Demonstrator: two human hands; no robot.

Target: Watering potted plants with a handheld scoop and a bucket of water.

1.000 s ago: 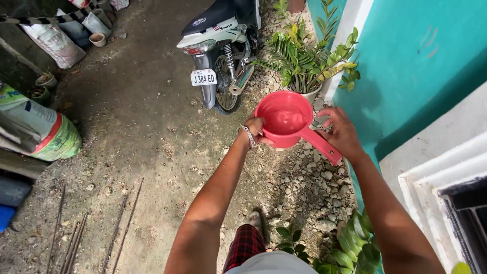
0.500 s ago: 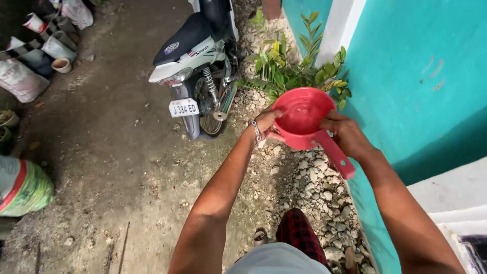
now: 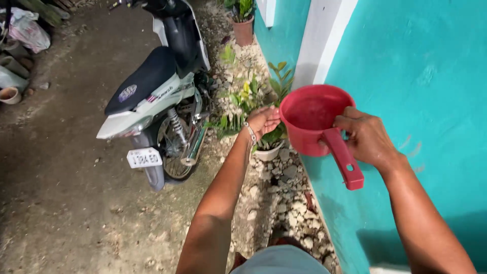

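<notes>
Head camera looks down our own arms, and we have a red dipper (image 3: 312, 119) up in front of us, close against the teal wall (image 3: 421, 76). Our right hand (image 3: 368, 137) is closed around the top of its handle, right where the handle meets the bowl, fingers curled and thumb over the top. Our left hand (image 3: 264, 121) is half open, palm cupped toward the near side of the bowl; whether it touches the rim we cannot tell, and it grips nothing.

To do this well, we judge the bowl wants to stay level while it travels, with the left palm steadying its side, and any tilt should come slowly from the right wrist so the water goes where we aim.

The dipper is a round plastic bowl, red inside and out, with a flat straight handle ending in a small hanging hole. How much water it holds is hard to read.

Below the dipper a potted plant (image 3: 264, 132) stands in a pale pot on loose stones (image 3: 289, 187). Left of the dipper a motorbike (image 3: 157, 101) is parked on the dirt.
</notes>
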